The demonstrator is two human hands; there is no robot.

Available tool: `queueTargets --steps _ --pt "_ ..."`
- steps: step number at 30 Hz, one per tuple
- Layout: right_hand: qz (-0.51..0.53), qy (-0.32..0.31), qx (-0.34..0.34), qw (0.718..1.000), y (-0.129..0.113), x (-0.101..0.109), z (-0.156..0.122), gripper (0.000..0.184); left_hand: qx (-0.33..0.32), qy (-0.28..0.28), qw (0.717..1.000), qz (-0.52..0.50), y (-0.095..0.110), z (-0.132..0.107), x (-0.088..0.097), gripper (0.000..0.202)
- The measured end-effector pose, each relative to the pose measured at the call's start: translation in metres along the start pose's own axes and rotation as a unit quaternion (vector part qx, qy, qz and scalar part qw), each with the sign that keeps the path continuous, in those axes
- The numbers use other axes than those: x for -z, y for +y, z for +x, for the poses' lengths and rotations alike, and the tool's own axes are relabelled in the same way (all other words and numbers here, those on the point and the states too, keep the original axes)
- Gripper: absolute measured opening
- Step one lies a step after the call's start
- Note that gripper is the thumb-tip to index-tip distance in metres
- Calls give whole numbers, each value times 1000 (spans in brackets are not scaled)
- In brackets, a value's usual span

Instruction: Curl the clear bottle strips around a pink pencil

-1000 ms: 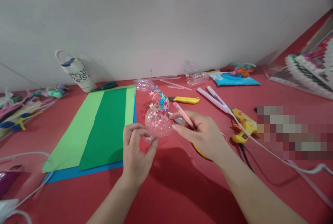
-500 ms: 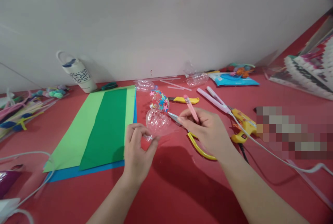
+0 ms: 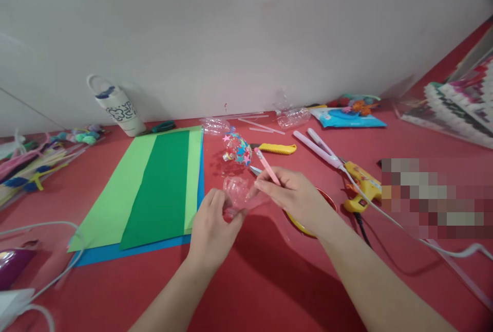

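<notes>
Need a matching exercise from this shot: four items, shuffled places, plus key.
Items
1. Pink pencil-like tool
2. Clear plastic piece
3. Dark green sheet
4. Yellow utility knife

Places
A. On top of the light green sheet
B. In the right hand
C. Lying to the right of the star-covered ball
D. Held by the left hand

Pairs: 1-B, 2-D, 3-A, 4-C
</notes>
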State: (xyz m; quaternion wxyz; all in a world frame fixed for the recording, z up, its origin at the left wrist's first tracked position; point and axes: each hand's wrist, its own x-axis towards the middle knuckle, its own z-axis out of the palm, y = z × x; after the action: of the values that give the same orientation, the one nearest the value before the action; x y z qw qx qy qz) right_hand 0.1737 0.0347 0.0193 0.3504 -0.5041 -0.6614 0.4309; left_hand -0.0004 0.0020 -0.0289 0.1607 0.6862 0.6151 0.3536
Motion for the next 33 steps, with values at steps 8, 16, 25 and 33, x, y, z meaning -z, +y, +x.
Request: queueTargets --steps 8,16,25,33 --pt "76 -55 13 995 4 -1 3 17 72 -35 969 -234 22 3 13 9" --pt "63 -57 11 996 0 -4 1 18 192 -141 909 -343 37 20 20 13" --pt "88 -58 9 994 2 -11 1 15 191 -112 900 -376 32 15 12 15" --pt "93 -70 45 992 -7 -16 -4 9 171 -67 882 -434 24 9 16 14"
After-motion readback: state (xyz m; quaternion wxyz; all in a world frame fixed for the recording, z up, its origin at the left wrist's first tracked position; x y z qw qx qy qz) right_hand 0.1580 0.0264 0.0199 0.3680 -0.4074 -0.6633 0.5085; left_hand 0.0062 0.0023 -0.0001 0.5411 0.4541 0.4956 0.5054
